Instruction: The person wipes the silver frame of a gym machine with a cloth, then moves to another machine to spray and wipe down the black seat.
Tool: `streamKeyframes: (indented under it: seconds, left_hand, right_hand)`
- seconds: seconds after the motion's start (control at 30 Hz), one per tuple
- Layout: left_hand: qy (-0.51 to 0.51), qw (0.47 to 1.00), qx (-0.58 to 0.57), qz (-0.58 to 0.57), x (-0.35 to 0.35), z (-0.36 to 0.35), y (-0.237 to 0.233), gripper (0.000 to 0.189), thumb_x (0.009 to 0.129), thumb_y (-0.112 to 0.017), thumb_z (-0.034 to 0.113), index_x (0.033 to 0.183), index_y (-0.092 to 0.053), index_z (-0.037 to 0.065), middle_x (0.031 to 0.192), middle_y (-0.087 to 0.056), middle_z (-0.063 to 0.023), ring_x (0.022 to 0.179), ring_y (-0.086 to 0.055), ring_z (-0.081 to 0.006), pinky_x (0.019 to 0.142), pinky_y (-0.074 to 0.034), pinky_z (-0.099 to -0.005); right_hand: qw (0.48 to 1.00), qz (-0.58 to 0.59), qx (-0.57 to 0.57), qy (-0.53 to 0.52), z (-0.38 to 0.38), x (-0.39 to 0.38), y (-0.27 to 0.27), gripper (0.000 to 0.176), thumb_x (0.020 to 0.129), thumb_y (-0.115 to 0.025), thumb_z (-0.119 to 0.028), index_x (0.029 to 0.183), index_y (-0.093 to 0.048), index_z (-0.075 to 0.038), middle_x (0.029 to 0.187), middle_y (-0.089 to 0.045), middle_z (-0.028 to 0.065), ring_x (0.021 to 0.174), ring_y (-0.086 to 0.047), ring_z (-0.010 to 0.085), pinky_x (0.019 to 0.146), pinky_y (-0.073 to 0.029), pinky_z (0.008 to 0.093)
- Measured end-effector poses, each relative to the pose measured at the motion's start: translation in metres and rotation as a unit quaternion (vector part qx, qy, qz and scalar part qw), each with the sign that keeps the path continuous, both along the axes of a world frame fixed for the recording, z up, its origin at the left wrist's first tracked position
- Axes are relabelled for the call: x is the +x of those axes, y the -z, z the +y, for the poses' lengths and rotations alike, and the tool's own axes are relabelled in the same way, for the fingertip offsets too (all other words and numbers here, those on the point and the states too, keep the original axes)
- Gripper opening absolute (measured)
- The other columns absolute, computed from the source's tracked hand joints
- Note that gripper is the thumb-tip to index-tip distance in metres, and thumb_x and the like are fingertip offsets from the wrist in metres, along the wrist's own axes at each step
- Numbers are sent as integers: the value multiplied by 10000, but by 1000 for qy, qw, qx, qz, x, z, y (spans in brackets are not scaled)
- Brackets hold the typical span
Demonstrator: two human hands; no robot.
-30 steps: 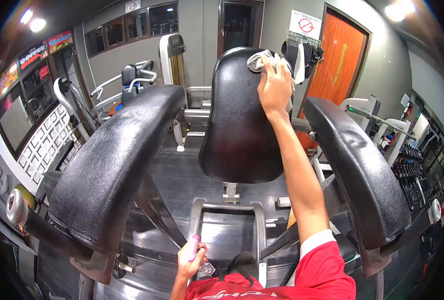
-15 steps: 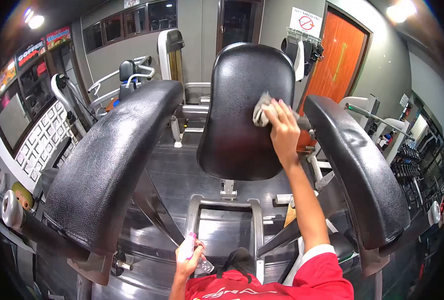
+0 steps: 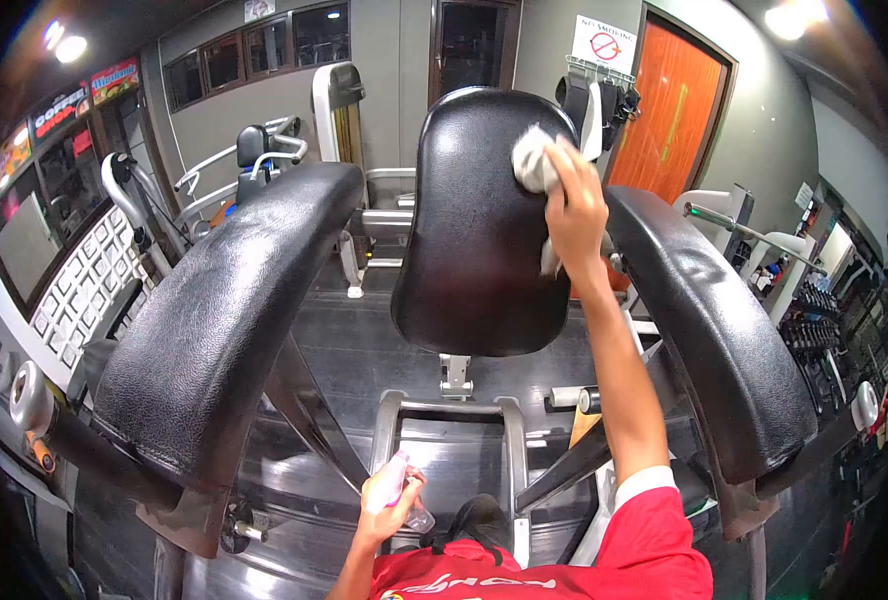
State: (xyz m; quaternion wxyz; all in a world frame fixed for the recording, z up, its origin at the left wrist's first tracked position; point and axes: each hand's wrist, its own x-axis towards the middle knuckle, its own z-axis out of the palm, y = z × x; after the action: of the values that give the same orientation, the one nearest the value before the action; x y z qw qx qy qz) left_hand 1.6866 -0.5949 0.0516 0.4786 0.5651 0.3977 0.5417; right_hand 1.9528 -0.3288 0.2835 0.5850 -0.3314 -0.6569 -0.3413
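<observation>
My right hand (image 3: 577, 205) is closed on a whitish cloth (image 3: 535, 160), which it presses against the upper right part of a black padded backrest (image 3: 484, 220). Low in the view, my left hand (image 3: 384, 505) grips a clear spray bottle (image 3: 419, 518) with a pink top, held near my lap. Two long black arm pads flank the backrest: the left pad (image 3: 229, 310) and the right pad (image 3: 719, 320). A cloth end hangs below my right palm, partly hidden by the wrist.
A metal frame (image 3: 451, 408) stands on the dark floor between me and the backrest. Round-ended bars (image 3: 32, 395) jut out at the pads' near ends. Behind are other gym machines (image 3: 339, 110), an orange door (image 3: 668, 115) and a dumbbell rack (image 3: 812, 330) at right.
My right hand and the cloth have moved up along the backrest, toward its upper right edge. My left hand has shifted slightly, still holding the bottle.
</observation>
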Motion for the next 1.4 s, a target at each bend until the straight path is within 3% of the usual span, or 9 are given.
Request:
streamKeyframes:
  seconds: [0.17, 0.33, 0.5, 0.7, 0.9, 0.93, 1.03, 1.23, 1.4]
  left_hand:
    - [-3, 999, 46, 9, 6, 9, -13, 161, 848, -540, -74, 1007, -528, -55, 857, -610, -159, 555, -602, -165, 508, -506, -284]
    - [-8, 999, 44, -3, 7, 7, -19, 171, 850, -574, -51, 1020, -549, -46, 834, -628, -97, 564, -603, -117, 538, -488, -248]
    - [2, 999, 37, -23, 4, 3, -16, 160, 848, -535, -73, 1006, -530, -49, 857, -611, -170, 556, -611, -175, 519, -517, -294]
    - [3, 999, 21, -24, 0, -5, -7, 222, 850, -565, -61, 1069, -528, -49, 869, -626, -111, 560, -596, -113, 532, -484, -242]
    - [-16, 999, 0, -35, 4, -9, -11, 159, 846, -539, -68, 1003, -523, -57, 846, -611, -156, 557, -606, -174, 520, -508, -287]
    - [-17, 999, -2, -34, 4, -9, -9, 159, 846, -539, -68, 1003, -523, -57, 846, -611, -156, 557, -606, -174, 520, -508, -287]
    - [-6, 1000, 9, -8, 1, -12, -3, 260, 854, -570, -39, 1108, -516, -41, 877, -622, -104, 568, -593, -113, 531, -489, -246]
    - [-15, 999, -21, -21, -1, -14, -3, 187, 856, -565, -35, 1041, -538, -46, 851, -626, -96, 561, -592, -110, 530, -488, -246]
    - [-21, 999, -25, -27, -4, -18, 0, 187, 863, -569, -22, 1045, -534, -50, 857, -623, -96, 565, -587, -105, 536, -494, -247]
  right_hand:
    - [995, -35, -78, 61, 44, -33, -36, 322, 826, -510, -35, 1123, -604, -118, 1225, -559, 113, 1179, -487, 324, 1023, -372, 420]
    - [993, -84, 5, 80, 29, -49, 29, 344, 780, -515, -31, 1057, -653, -181, 1084, -618, 68, 1081, -556, 249, 996, -414, 392]
    - [982, -167, -84, 41, -29, -38, 102, 406, 730, -554, 3, 1063, -658, -204, 1120, -619, 52, 1066, -576, 229, 950, -460, 388]
    - [973, -6, -190, -133, -33, -37, 25, 328, 795, -516, 24, 1078, -631, -95, 1089, -634, 115, 1001, -603, 288, 874, -487, 357]
    - [995, -34, 81, 42, 34, -56, -57, 275, 840, -534, -72, 1095, -609, -145, 1149, -605, 71, 1072, -562, 264, 876, -481, 372]
    - [997, -55, 1, 54, 47, -61, -51, 263, 831, -533, -78, 1071, -615, -149, 1171, -591, 56, 1111, -535, 255, 923, -450, 365]
    - [993, -83, 32, 77, 48, -78, -12, 250, 792, -535, -76, 1011, -626, -156, 1098, -607, 25, 1103, -522, 225, 969, -396, 364]
    - [972, -229, -44, 18, -7, -75, 93, 238, 765, -563, -126, 981, -637, -189, 1055, -607, -8, 1078, -540, 182, 907, -422, 342]
    - [968, -127, -184, -111, -18, -70, 70, 265, 775, -510, -25, 994, -623, -125, 941, -633, 67, 854, -614, 264, 756, -502, 376]
